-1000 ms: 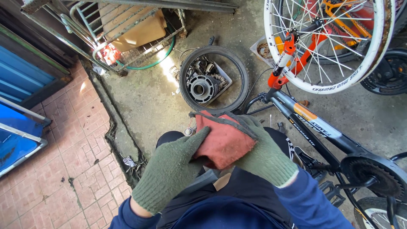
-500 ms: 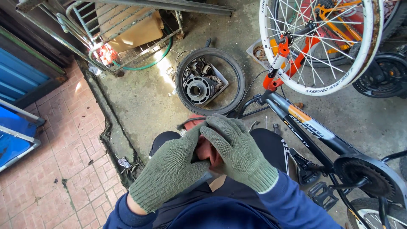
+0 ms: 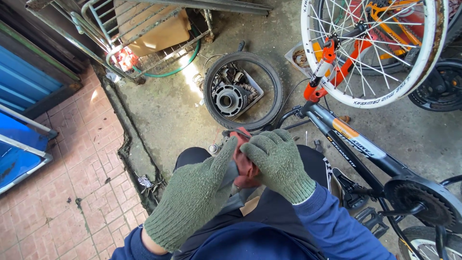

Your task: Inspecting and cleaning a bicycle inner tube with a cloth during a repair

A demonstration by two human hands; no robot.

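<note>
Red cloth (image 3: 244,166) sits bunched between both gloved hands, over the person's lap. The right hand (image 3: 279,161) is curled over its top with fingers closed on it; the left hand (image 3: 202,192) presses flat against its side, and something grey shows just beneath — too hidden to name. To wipe well, I judge the left should brace steadily while the right rubs in short strokes, refolding to a clean patch of cloth. Just beyond lies a small black tyre (image 3: 243,91) ringing a tray of metal parts (image 3: 231,96), and to the right a bicycle frame (image 3: 351,142) with its white-rimmed wheel (image 3: 368,53) raised. Compared with a second ago, the cloth — then spread wide across both palms — is now crumpled tight, the hands drawn closer together.
</note>
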